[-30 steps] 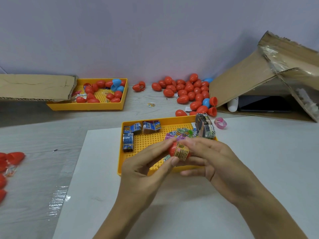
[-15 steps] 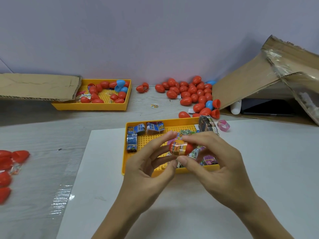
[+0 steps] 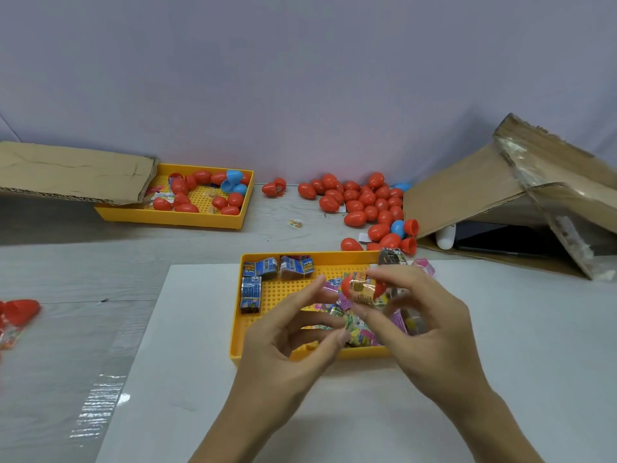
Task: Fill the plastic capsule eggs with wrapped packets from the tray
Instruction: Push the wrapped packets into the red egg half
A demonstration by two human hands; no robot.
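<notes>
Since half a second ago the left hand (image 3: 283,339) has come off the red capsule egg (image 3: 349,285), its fingers now loosely spread and holding nothing, just left of the egg. Right hand (image 3: 424,329) alone pinches the egg, together with a crinkled wrapped packet (image 3: 362,294) pressed against it, above the middle of the near yellow tray (image 3: 235,335). Print on that packet is blurred and unreadable. Blue packets (image 3: 263,267) lie along the tray's far-left corner; their yellow lettering cannot be made out. Mixed bright packets (image 3: 359,332) are heaped in its right half. This tray sits on a white sheet (image 3: 187,379) on the surface. Loose red and blue eggs (image 3: 364,202) are piled at the far edge, beside a second yellow tray (image 3: 173,217).
</notes>
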